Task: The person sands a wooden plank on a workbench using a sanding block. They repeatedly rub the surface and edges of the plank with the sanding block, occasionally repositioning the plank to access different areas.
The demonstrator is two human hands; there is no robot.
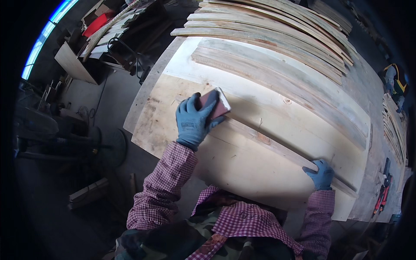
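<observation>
I had my left hand (195, 118) curled around a reddish-brown sanding block (220, 106) by the left end of a wooden strip (264, 138); my right hand (321, 174) gripped that strip, lying on plywood (238, 167) atop the table (376, 167).

The gloved left hand (190, 121) grips a reddish-brown block (219, 110) by the left part of a narrow wooden strip (266, 138). The gloved right hand (320, 174) clasps that strip, which runs on a little past it. Beyond both hands, a wider board (268, 82) lies on the bench (145, 95), then a row of planks (260, 37). Red-handled tools (381, 195) rest to the right of the right hand.
</observation>
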